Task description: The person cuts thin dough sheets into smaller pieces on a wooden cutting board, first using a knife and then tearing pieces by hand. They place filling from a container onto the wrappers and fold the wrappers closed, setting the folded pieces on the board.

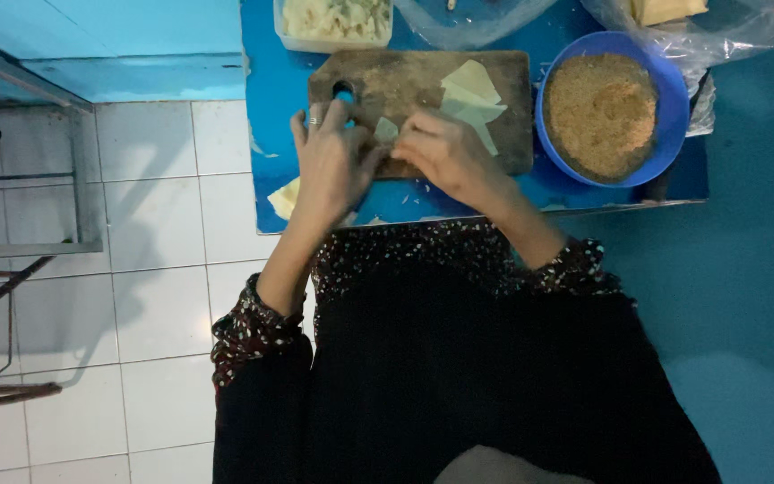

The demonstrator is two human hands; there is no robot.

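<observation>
Between the left hand (331, 161) and right hand (448, 154), both curled fingers-down on the wooden cutting board (405, 81), a pale dough piece (387, 130) peeks out, mostly hidden. Whether either hand actually pinches it is unclear. Beyond the right hand lie folded wrappers (474, 97) and a blue bowl of crumbs (607, 108); a tub (333, 25) is cut off above.

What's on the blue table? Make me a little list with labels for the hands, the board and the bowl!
Table: blue table, beside white floor tiles
Board: wooden cutting board with pale wrapper sheets on it
Left hand: on the board's near edge, ring on one finger
Right hand: on the board, fingers meeting the left hand at a small pale piece
Bowl: blue bowl of brown crumbs, right of the board
Tub: pale filling tub behind the board
</observation>
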